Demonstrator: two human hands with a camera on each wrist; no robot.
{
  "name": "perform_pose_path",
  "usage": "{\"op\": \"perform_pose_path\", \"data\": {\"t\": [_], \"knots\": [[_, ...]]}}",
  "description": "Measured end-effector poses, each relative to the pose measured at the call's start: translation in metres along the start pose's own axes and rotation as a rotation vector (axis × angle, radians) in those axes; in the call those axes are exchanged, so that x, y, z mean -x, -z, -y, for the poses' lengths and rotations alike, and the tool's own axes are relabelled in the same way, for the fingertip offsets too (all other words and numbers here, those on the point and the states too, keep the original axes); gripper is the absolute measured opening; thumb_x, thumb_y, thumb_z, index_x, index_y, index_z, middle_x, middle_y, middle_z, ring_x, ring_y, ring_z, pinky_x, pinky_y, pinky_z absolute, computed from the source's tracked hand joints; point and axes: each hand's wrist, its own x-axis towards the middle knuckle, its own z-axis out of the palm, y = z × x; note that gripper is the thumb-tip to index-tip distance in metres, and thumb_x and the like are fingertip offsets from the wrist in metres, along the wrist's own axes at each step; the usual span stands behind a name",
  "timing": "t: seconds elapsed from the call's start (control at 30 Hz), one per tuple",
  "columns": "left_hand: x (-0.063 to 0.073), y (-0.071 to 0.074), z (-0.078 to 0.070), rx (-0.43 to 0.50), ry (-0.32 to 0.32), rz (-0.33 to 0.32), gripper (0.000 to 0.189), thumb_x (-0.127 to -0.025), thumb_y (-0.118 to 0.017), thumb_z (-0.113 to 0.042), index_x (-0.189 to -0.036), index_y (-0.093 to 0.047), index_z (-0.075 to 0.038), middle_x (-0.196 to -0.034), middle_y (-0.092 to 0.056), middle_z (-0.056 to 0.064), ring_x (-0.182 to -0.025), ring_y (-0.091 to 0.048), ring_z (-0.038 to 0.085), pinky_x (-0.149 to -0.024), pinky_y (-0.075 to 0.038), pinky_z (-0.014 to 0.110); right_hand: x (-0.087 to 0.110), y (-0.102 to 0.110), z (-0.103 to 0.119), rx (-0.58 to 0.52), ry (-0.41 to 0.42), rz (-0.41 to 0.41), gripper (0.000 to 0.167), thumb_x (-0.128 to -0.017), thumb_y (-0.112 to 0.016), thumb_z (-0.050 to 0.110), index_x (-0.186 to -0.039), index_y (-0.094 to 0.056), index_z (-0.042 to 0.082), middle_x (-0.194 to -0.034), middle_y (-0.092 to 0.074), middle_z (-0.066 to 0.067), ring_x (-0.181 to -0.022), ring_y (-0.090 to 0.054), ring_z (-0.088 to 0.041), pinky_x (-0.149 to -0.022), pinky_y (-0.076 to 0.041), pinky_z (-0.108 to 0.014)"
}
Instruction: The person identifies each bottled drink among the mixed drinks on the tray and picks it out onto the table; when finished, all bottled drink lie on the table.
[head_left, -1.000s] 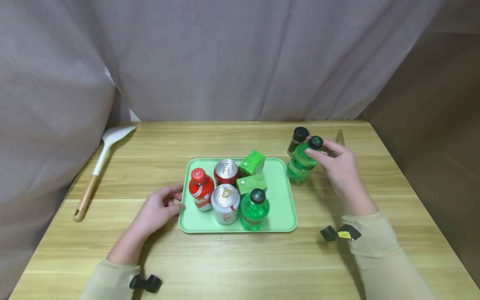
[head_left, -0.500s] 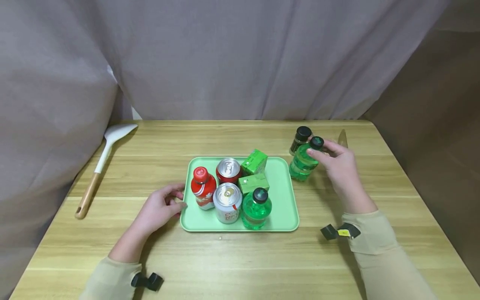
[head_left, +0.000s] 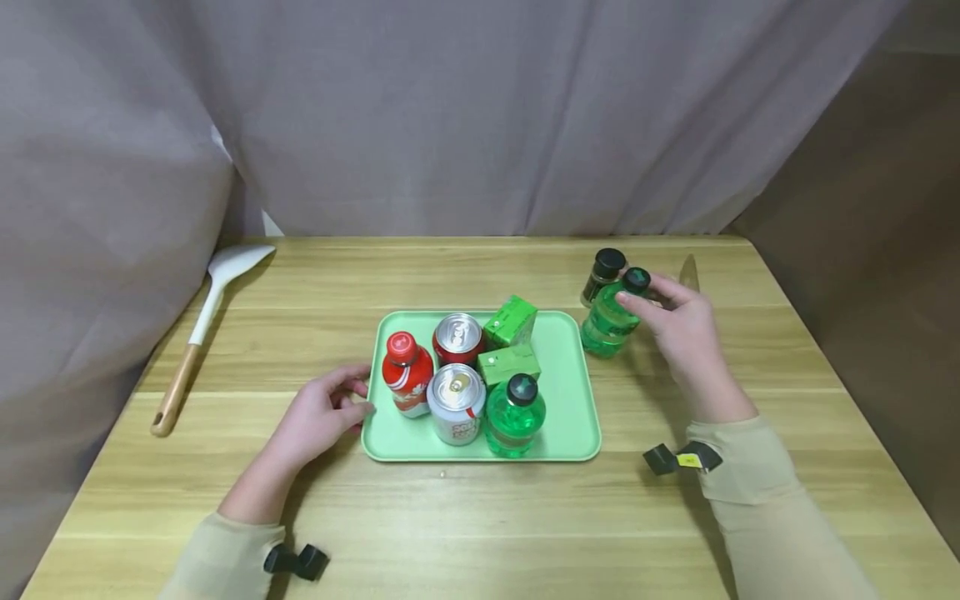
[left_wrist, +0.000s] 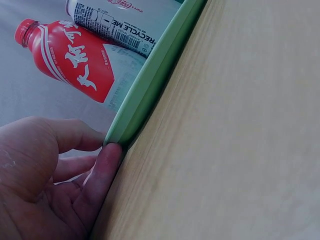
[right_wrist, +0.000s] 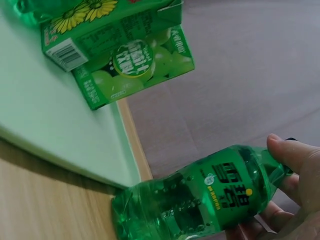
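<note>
In the head view a pale green tray (head_left: pixel 567 429) holds a red-labelled plastic bottle (head_left: pixel 407 377), a red can (head_left: pixel 457 354), a silver-white can (head_left: pixel 457 417), two green drink cartons (head_left: pixel 511 321) and a green soda bottle (head_left: pixel 514 425). My left hand (head_left: pixel 322 421) pinches the left rim of that tray, as the left wrist view also shows at its corner. With thumb and fingers my right hand (head_left: pixel 686 333) grips a second green soda bottle (right_wrist: pixel 200 195) around its neck. This bottle stands on the table just right of the tray, slightly tilted; fingers behind it are partly hidden.
A spice jar (head_left: pixel 602 279) with a black lid stands behind the held bottle. Part of a blade (head_left: pixel 689 272) shows beyond the right hand. On the left lies a white spatula (head_left: pixel 206 325) with a wooden handle. Grey curtain (head_left: pixel 450 117) hangs along the table's back edge.
The head view has shifted a little. Both hands keep their holds, and the bottle in my right hand stays next to the tray with hardly any movement.
</note>
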Motion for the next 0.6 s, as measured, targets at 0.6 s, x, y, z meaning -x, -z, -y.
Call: {"op": "perform_pose_path", "data": {"t": [0.6], "knots": [[0.0005, 0.0006, -0.0008, 0.003, 0.017, 0.001, 0.053, -0.089, -0.072, 0.000, -0.140, -0.059, 0.000, -0.111, -0.063, 0.019, -0.075, -0.058, 0.018, -0.064, -0.064, 0.030, -0.0017, 0.0048, -0.0068, 0.150, 0.060, 0.089, 0.052, -0.096, -0.075, 0.034, -0.142, -0.062, 0.012, -0.122, -0.063, 0.011, -0.117, -0.056, -0.008, -0.105, -0.049, -0.031]]}}
